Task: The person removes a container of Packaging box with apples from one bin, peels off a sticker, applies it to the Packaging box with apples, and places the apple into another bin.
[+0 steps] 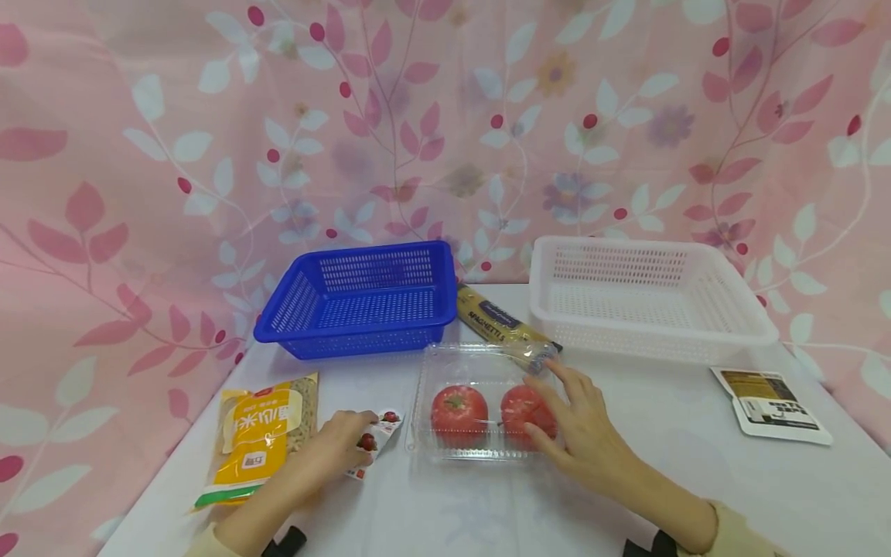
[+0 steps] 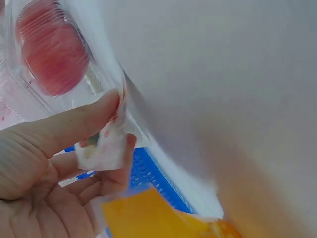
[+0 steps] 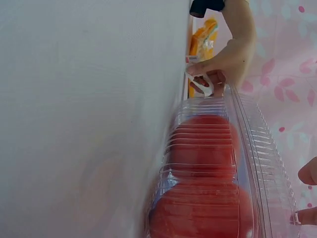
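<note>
My left hand (image 1: 339, 444) pinches a small white packet (image 2: 106, 144) printed with red fruit between thumb and fingers, just left of the clear box. Two tomatoes (image 1: 459, 416) lie inside the lidded clear plastic box (image 1: 480, 456) at the middle of the table. Over the right side of that box is my right hand (image 1: 588, 433), its fingers spread and loosely bent. In the right wrist view one fingertip (image 3: 307, 216) meets the box's rim; the other finger stays apart from it. A yellow bag of grain (image 1: 261, 437) lies beside my left forearm.
A blue basket (image 1: 362, 340) stands at the back left and a white basket (image 1: 647, 340) at the back right. Between them lies a spaghetti pack (image 1: 497, 321), partly behind the clear box. A white pouch (image 1: 773, 406) rests at the right.
</note>
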Demonstrator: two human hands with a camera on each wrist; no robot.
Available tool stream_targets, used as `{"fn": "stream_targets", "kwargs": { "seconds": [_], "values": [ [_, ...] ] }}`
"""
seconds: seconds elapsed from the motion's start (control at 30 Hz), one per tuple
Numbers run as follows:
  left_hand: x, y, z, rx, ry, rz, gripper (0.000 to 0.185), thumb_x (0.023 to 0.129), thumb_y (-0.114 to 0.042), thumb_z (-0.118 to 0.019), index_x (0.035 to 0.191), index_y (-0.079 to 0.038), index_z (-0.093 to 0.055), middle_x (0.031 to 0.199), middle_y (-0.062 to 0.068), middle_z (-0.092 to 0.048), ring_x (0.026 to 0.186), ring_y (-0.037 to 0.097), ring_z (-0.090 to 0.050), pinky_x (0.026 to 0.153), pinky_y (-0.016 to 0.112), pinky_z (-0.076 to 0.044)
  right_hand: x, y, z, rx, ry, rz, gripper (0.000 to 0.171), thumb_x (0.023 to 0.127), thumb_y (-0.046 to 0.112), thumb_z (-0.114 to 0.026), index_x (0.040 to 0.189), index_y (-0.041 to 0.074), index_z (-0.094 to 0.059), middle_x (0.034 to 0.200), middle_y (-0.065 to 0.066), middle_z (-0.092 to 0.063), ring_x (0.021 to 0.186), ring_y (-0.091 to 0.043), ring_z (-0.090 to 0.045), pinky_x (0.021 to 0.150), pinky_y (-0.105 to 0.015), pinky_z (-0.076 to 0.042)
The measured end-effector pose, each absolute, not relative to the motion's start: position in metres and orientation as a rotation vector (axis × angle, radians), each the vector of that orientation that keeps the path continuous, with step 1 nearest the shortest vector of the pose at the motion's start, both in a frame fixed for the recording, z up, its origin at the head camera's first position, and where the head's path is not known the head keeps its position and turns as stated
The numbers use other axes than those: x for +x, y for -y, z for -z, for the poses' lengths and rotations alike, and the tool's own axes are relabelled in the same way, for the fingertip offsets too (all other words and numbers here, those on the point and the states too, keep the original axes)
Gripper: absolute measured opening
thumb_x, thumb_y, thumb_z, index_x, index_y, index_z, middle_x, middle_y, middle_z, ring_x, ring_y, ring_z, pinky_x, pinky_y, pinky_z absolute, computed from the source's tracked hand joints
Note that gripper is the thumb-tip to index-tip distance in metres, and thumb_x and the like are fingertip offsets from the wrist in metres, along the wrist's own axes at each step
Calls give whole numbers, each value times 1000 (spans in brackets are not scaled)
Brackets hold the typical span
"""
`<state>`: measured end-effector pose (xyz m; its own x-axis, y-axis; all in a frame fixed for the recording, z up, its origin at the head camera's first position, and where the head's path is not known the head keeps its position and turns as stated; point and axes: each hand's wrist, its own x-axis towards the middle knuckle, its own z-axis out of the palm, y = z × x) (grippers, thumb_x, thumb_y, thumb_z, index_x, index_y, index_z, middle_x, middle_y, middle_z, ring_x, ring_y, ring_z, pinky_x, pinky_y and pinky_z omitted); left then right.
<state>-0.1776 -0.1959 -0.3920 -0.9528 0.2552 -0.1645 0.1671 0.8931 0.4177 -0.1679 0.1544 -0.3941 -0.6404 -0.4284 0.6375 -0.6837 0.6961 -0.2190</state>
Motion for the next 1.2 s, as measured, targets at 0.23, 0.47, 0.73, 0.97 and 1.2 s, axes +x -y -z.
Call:
{"fn": "stream_targets", "kwargs": {
  "seconds": [0.23, 0.47, 0.73, 0.97, 1.2],
  "values": [
    [-175, 190, 380, 415, -2968, -706, 37, 70, 5, -72, 105, -2, -63, 85, 7, -62, 69, 15, -53, 62, 32, -51, -166, -150, 392, 884, 2303, -610, 52, 92, 48, -43, 127, 10, -51, 133, -20, -36, 118, -36, -34, 87, -53, -31],
    [-167, 182, 349, 449, -3227, -700, 46, 67, 4, -75, 110, -4, -62, 97, 9, -62, 63, 11, -53, 58, 21, -49, -164, -146, 392, 896, 2326, -612, 47, 88, 42, -55, 123, 10, -54, 132, -21, -38, 118, -37, -33, 89, -52, -28],
    [-160, 166, 337, 619, -3395, -836, 54, 66, -1, -79, 116, -11, -60, 103, 5, -61, 69, 9, -60, 57, 18, -49, -164, -144, 382, 927, 2347, -634, 46, 85, 37, -59, 124, 12, -53, 136, -17, -34, 120, -32, -30, 91, -49, -27],
    [-157, 147, 337, 791, -3324, -1068, 55, 67, 2, -78, 117, -11, -59, 103, 3, -58, 70, 6, -57, 57, 16, -49, -168, -144, 367, 970, 2242, -657, 43, 91, 42, -50, 121, 11, -56, 136, -17, -36, 120, -32, -31, 92, -49, -26],
    [-153, 129, 338, 1001, -3209, -1188, 56, 66, 4, -78, 117, -9, -58, 102, 1, -56, 71, 5, -57, 55, 15, -49, -169, -143, 362, 1017, 2182, -716, 36, 87, 34, -59, 116, 12, -59, 127, -11, -47, 117, -31, -37, 93, -47, -27]
  ]
}}
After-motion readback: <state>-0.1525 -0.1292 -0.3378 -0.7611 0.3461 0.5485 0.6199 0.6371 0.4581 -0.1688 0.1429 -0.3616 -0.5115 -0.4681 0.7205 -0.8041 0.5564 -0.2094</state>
